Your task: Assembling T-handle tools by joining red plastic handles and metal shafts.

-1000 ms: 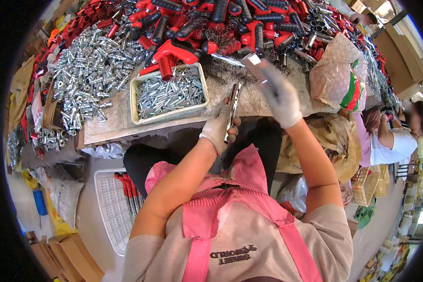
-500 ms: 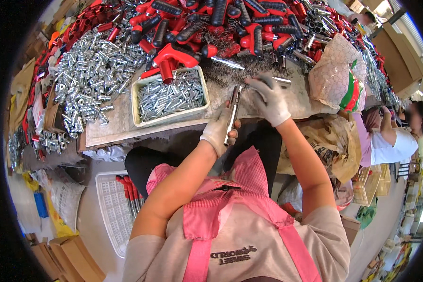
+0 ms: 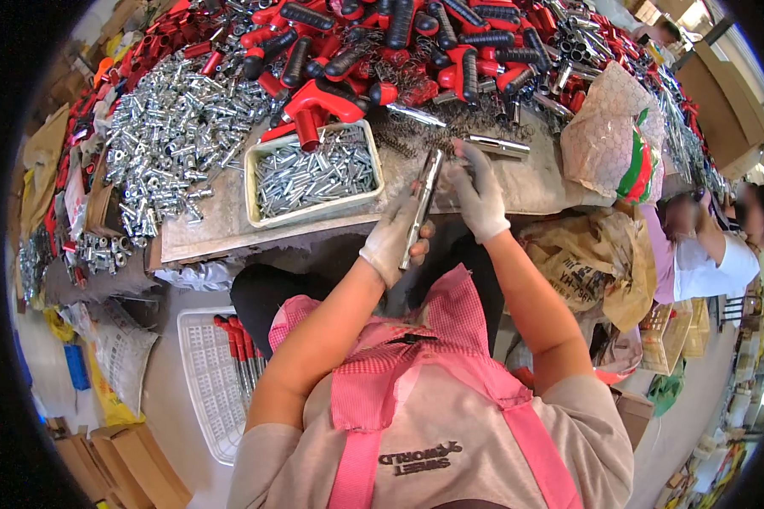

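Snugly, the left hand (image 3: 390,237) is closed round a shiny tube (image 3: 427,187), and its fingers hide part of it. The tube slants over the front edge of the table (image 3: 199,237). The right hand (image 3: 481,195) is half open near the tube's top end; I cannot tell if it has something tiny. A red handle (image 3: 335,100) covers part of the white tray's (image 3: 251,188) back edge and some pins (image 3: 323,176).
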A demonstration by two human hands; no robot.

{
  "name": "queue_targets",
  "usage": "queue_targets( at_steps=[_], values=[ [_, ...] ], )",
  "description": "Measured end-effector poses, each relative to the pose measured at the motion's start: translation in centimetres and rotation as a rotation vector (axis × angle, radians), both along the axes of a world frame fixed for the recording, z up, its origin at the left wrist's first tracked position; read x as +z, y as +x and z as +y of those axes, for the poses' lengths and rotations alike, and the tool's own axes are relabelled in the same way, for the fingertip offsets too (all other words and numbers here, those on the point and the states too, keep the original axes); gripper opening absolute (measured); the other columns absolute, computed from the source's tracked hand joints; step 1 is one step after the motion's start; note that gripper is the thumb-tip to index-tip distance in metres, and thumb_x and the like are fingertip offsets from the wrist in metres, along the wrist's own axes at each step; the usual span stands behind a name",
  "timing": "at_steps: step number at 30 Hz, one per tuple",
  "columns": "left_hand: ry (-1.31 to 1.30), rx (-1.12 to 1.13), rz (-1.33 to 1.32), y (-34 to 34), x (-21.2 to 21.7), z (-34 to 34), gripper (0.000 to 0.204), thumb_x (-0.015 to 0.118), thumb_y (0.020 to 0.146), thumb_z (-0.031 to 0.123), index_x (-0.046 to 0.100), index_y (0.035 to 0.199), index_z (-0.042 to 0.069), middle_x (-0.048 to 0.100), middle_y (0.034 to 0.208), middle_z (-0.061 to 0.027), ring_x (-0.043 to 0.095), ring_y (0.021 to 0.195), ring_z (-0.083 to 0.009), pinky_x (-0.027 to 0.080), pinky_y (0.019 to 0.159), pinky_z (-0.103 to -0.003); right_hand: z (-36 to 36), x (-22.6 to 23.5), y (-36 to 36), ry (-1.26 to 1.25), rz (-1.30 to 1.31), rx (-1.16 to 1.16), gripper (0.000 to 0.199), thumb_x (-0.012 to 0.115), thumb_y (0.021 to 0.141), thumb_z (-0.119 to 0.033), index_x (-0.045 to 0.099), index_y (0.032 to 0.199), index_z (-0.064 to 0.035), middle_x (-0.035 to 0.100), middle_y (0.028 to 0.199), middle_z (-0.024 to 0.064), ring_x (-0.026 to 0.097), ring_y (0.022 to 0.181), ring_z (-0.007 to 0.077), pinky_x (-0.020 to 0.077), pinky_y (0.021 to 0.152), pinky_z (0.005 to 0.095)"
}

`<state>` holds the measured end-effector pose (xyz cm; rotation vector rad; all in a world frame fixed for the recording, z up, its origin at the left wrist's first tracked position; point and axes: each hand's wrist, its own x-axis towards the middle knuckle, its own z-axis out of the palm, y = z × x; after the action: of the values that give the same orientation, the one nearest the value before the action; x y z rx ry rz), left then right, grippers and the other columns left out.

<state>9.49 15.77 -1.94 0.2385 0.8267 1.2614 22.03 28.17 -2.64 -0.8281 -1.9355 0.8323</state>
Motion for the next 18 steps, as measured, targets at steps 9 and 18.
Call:
queue_targets(
  at_steps=[9,18],
  values=[
    [0.228,-0.138,0.43,-0.4,2.2,-3.9,0.038,0.047,0.097,0.024,0.036,0.131,0.011,0.056,0.087,-0.0057,0.057,0.068,-0.0137,0.05,0.054,-0.026,-3.5,4.4,0.5,-0.744,0.185,0.367,0.049,0.065,0.084,-0.015,0.044,0.126,-0.004,0.055,0.089,0.0029,0.053,0.074,0.0103,0.044,0.064,0.023],
    [0.217,0.014,0.08,-1.8,3.5,-4.6,0.033,0.046,0.097,0.025,0.038,0.126,0.012,0.056,0.088,-0.0056,0.056,0.068,-0.013,0.05,0.055,-0.027,-4.4,6.5,-1.2,-0.615,0.02,0.494,0.046,0.061,0.085,-0.008,0.044,0.128,-0.0064,0.058,0.087,0.0026,0.054,0.068,0.009,0.0463,0.061,0.0228]
  ],
)
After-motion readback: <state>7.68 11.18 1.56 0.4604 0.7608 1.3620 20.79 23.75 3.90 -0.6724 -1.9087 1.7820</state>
